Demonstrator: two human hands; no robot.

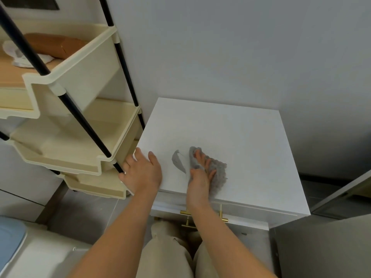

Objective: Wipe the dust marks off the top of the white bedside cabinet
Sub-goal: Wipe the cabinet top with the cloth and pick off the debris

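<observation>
Right hand (200, 177) grips grey cloth (218, 173) on cabinet (251, 147), left hand (144, 171) lies flat; top tray (96, 63) holds brown box (54, 45)

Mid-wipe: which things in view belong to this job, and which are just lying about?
Job: white cabinet top; grey dust mark; grey cloth, held by the right hand; left hand, resting on the top's left edge.

Lying about: cream shelf rack; brown box and white rag on its upper shelf; gold drawer handle.
</observation>
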